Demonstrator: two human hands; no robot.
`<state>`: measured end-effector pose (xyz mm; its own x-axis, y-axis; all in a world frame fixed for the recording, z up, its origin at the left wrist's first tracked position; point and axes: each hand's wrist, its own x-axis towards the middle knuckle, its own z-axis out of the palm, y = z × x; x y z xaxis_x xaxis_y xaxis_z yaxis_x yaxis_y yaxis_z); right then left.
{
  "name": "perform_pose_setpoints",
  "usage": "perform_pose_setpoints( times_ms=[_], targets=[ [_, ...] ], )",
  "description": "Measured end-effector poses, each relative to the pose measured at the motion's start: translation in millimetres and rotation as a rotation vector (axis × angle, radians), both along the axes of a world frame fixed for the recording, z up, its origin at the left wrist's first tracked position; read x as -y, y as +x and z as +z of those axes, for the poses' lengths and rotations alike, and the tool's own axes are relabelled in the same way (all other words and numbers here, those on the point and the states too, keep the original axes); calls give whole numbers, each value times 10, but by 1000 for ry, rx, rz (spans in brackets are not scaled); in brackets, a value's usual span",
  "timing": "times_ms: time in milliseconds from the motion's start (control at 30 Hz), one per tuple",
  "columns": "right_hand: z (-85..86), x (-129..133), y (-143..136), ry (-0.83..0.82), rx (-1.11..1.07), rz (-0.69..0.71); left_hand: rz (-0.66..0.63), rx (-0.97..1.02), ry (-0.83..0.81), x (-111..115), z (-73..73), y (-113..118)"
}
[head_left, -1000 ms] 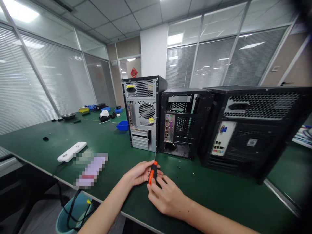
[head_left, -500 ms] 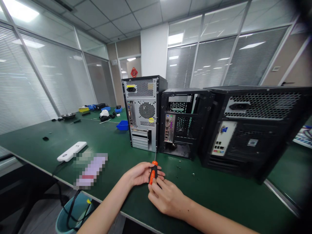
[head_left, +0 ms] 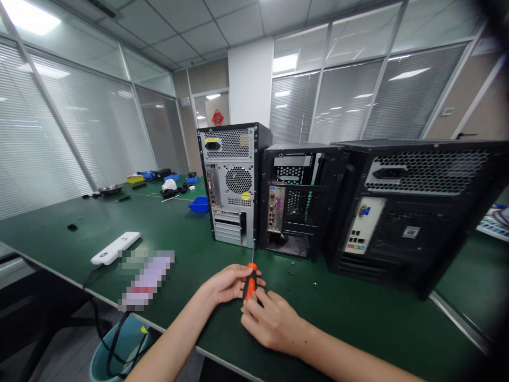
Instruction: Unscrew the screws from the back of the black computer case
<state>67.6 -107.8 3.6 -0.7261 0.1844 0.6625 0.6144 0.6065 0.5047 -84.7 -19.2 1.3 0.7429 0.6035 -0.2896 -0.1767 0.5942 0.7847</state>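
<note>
An orange and black screwdriver (head_left: 250, 286) points away from me, its shaft reaching the lower right corner of the silver-backed computer case (head_left: 234, 199). My left hand (head_left: 228, 284) is closed around the handle near its front end. With bent fingers my right hand (head_left: 272, 321) grips the rear end of the handle. Whether the tip sits in a screw is too small to tell. Right of that case stands an open black case (head_left: 294, 228) with a port panel, and a larger black case (head_left: 397, 223) is beside it.
Several small screws (head_left: 315, 285) lie on the green table (head_left: 342, 318). To the left are a white power strip (head_left: 116, 248) and a blurred-out lilac item (head_left: 149, 278). A blue tray (head_left: 199, 205) is behind the silver-backed case. Below the table edge stands a teal bin (head_left: 99, 358).
Both hands stay on the screwdriver at the same spot. The right fingers have shifted slightly on the handle's end, and the view has moved a little.
</note>
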Motion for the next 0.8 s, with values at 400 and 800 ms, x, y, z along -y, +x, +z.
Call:
perform_pose_setpoints(
  times_ms=[400, 800],
  targets=[
    [-23, -17, -16, 6, -12, -21, 74, -80, 13, 46, 70, 38],
    [-4, 17, 3, -24, -29, -67, 132, -129, 80, -4, -40, 36]
  ],
)
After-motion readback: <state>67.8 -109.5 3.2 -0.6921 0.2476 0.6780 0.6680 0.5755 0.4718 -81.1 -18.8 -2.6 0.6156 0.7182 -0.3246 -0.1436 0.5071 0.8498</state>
